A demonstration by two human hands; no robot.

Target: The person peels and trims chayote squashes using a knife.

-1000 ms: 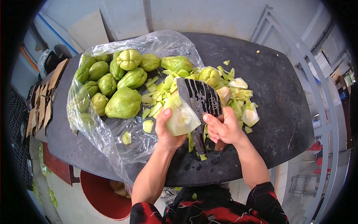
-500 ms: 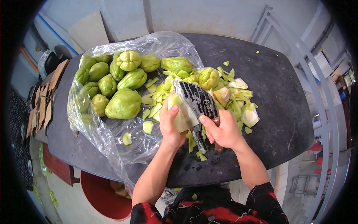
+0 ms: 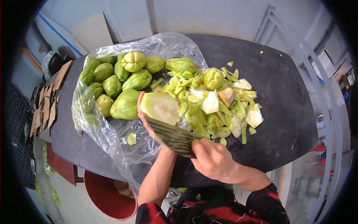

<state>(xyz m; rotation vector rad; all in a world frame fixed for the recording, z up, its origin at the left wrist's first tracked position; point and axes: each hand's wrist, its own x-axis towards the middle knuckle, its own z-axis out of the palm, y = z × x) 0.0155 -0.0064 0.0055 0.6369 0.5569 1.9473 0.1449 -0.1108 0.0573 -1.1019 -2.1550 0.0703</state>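
My left hand [image 3: 152,128] is closed around a peeled chayote piece [image 3: 160,107], its pale cut face with the core turned up. In my right hand [image 3: 214,158] is a broad dark-bladed cleaver [image 3: 169,136], its handle hidden by my fingers. The blade lies across the near side of the piece and covers part of my left hand. Just to the right is a heap of green peelings [image 3: 197,115] with white offcuts [image 3: 210,102] and a whole chayote [image 3: 213,78] on top.
Several unpeeled chayotes [image 3: 137,79] sit on a clear plastic bag [image 3: 108,140] at the left of the dark table [image 3: 283,112]. A red bin [image 3: 108,198] stands below the near edge. Metal railings [image 3: 328,123] run along the right.
My right hand has turned the cleaver from upright to lying across the chayote piece. The piece now shows its cut face, and white offcuts have appeared on the heap.
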